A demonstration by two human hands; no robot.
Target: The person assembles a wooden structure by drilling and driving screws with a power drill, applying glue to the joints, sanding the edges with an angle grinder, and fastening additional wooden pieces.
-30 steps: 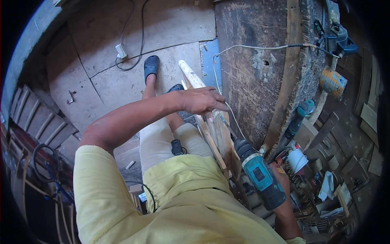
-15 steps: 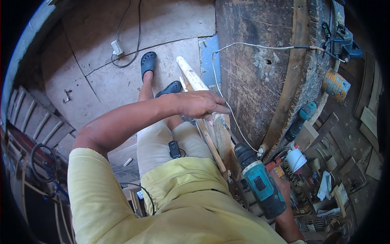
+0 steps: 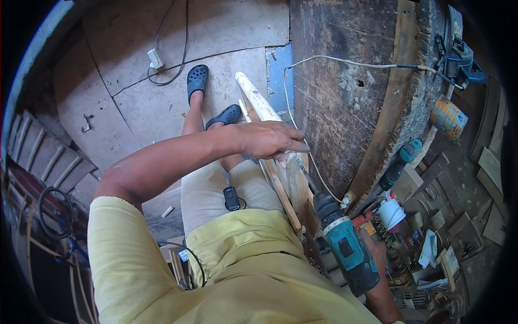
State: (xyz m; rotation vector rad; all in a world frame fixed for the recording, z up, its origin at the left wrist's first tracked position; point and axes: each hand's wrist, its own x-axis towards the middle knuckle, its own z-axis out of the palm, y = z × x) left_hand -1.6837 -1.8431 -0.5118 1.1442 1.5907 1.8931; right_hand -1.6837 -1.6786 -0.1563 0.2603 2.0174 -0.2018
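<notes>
My left hand (image 3: 272,139) reaches across and grips a pale round wooden pole (image 3: 256,98), its thumb on the near side and its fingers over the far side. Most of that grip is hidden under the back of the hand. In my right hand (image 3: 379,254) is a teal and black cordless drill (image 3: 345,243), held by its handle, which the drill body partly covers. The long bit (image 3: 303,167) points up and left, its tip close to the pole beside my left fingers. Whether the tip touches the wood, I cannot tell. Narrow boards (image 3: 281,191) lie under the pole beside my leg.
A big worn wooden panel (image 3: 345,92) stands at the right, a white cable (image 3: 324,58) running over it. On its edge lie another teal power tool (image 3: 400,163) and a yellow can (image 3: 449,117). A white cup (image 3: 392,212) and wood scraps crowd the lower right. A white plug (image 3: 155,58) lies on the floor.
Very little differs. The view has shifted slightly, and both hands, the drill and the pole keep nearly the same places relative to one another.
</notes>
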